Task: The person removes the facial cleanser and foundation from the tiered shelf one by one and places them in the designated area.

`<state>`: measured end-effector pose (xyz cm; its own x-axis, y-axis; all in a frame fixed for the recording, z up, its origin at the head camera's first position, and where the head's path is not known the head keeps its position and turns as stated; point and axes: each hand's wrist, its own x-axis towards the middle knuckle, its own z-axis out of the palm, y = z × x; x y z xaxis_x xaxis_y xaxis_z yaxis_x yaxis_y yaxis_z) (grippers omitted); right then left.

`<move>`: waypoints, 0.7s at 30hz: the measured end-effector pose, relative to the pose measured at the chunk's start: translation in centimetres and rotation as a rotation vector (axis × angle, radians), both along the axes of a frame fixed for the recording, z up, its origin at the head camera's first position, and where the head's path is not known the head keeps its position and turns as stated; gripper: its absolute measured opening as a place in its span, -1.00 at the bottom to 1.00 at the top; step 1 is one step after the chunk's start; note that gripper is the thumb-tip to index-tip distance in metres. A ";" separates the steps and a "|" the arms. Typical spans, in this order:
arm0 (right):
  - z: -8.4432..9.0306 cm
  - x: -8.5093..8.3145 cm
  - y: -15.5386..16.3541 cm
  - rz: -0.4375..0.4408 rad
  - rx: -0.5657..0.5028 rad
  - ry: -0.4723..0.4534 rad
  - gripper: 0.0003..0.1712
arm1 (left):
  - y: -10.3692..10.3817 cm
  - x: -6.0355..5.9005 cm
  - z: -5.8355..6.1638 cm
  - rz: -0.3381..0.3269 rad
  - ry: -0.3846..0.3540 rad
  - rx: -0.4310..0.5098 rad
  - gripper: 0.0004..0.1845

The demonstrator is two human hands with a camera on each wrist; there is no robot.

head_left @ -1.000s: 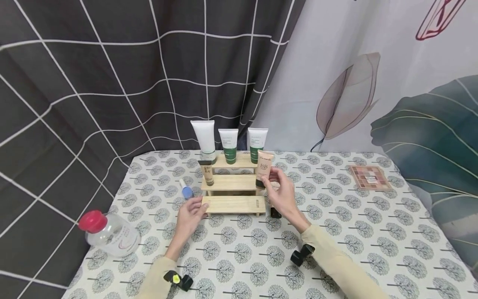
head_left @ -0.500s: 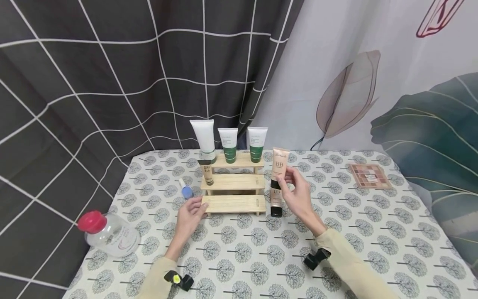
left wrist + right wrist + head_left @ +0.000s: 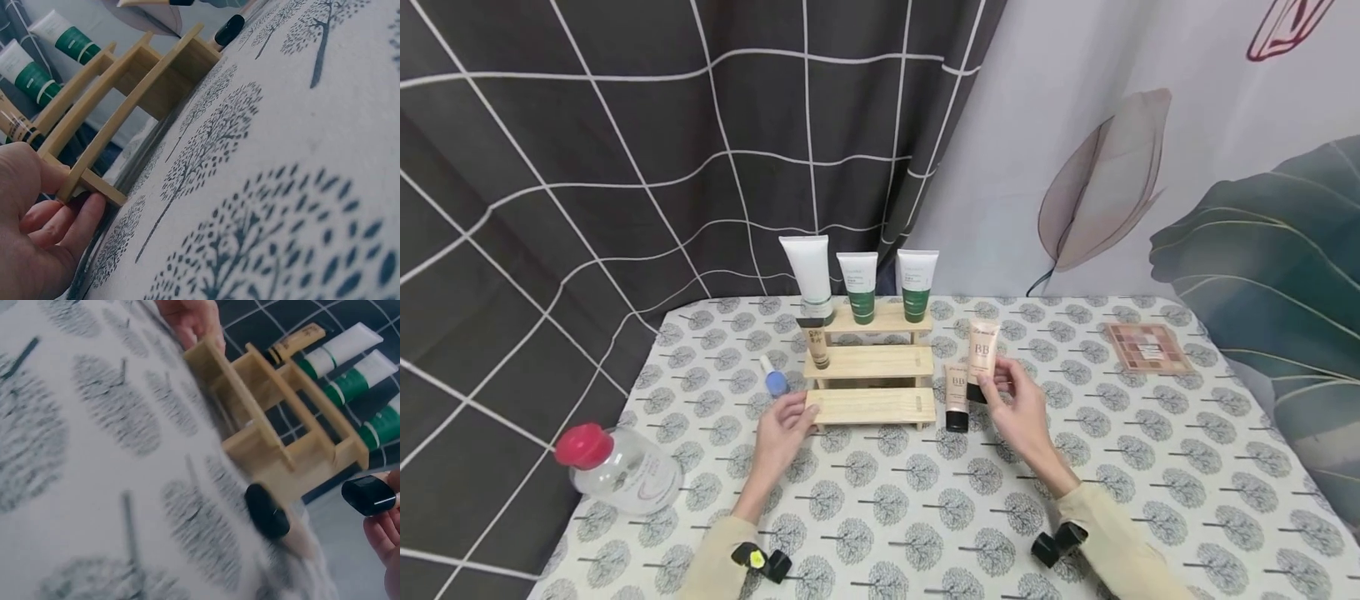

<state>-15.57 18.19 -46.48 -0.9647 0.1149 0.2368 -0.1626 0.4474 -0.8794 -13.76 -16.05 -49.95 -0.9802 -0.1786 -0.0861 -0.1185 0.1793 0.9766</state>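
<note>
My right hand [image 3: 1021, 410] pinches a beige BB cream tube [image 3: 982, 354], black cap down, to the right of a three-step wooden rack [image 3: 872, 406]. A second BB cream tube [image 3: 956, 392] lies on the cloth beside the rack, partly overlapped by the held one. With thumb above and fingers below, my left hand [image 3: 37, 219] grips the left end of the lowest step. On the top step stand a white tube [image 3: 808, 271] and two white-and-green tubes, one in the middle [image 3: 860, 287] and one at the right [image 3: 917, 287]. A small gold-brown tube [image 3: 815, 343] stands on the middle step's left end.
A small bottle with a blue end [image 3: 776, 382] lies left of the rack. A clear bottle with a red cap [image 3: 625, 475] is at the table's left. An eyeshadow palette [image 3: 1148, 348] lies at the right back. Curtains [image 3: 662, 167] hang behind the table.
My right hand has carried the BB cream tube rightward, away from the rack's middle step and past the lying tube. My left hand has kept its hold on the rack.
</note>
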 end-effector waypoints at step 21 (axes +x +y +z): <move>-2.8 0.7 3.6 -0.025 0.278 -0.250 -0.54 | 0.2 -0.2 0.1 0.002 -0.016 0.007 -0.55</move>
<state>-14.87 21.75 -49.24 -0.9944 0.1036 0.0196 0.0559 0.6755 -0.7352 -13.95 -15.85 -49.83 -0.9784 -0.1794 -0.1028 -0.1341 0.1720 0.9759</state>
